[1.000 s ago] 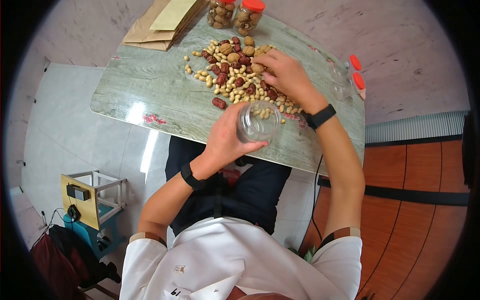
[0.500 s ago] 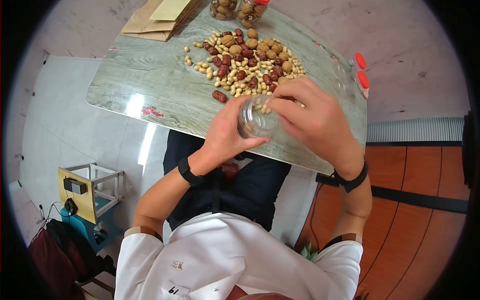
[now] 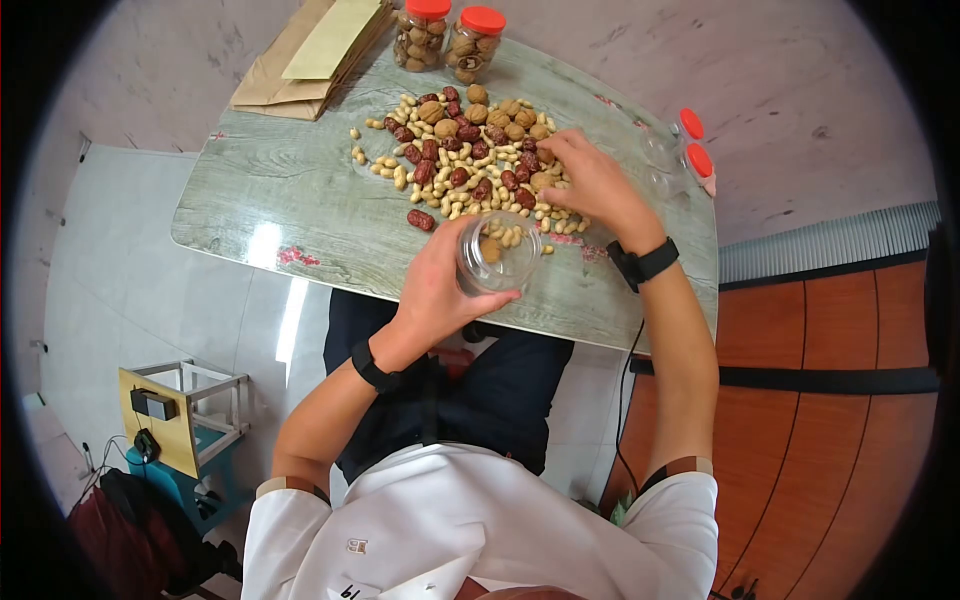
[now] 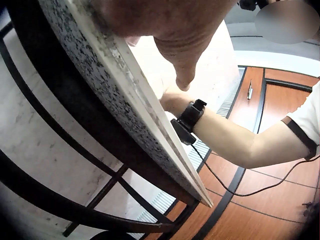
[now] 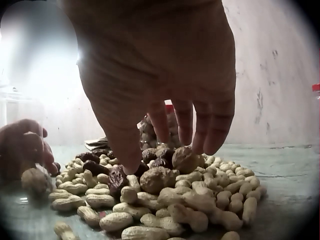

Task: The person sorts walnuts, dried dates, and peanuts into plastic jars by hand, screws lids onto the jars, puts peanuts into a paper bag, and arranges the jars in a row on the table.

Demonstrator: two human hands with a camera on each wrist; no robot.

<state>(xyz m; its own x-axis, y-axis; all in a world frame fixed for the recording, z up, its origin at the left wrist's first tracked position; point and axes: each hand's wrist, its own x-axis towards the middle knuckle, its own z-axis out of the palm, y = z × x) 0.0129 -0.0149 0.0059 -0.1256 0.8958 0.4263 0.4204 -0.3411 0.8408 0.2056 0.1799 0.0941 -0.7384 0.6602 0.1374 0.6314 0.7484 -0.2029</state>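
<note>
My left hand (image 3: 430, 285) grips a clear plastic jar (image 3: 505, 278) tilted near the table's front edge, its mouth uncovered. A walnut (image 3: 490, 249) lies inside it, and peanuts show through the jar. Over the right side of the nut pile, my right hand (image 3: 597, 183) reaches down with fingers spread. In the right wrist view its straight fingers (image 5: 159, 122) hang just above a walnut (image 5: 185, 160), and the thumb comes down beside a dried red date (image 5: 117, 180). Peanuts (image 5: 117, 221) surround these. The left wrist view shows mostly the table edge (image 4: 145, 107); the jar is out of sight there.
Two red-lidded jars of walnuts (image 3: 473, 48) stand at the back of the table. Brown paper bags (image 3: 290, 85) lie at the back left. Two clear jars with red lids (image 3: 699, 160) are by the right edge. A lone date (image 3: 421, 220) sits at the pile's near side.
My right hand moved from the pile to the jar mouth, then back over the pile. A walnut now lies in the jar. The left hand keeps holding the jar.
</note>
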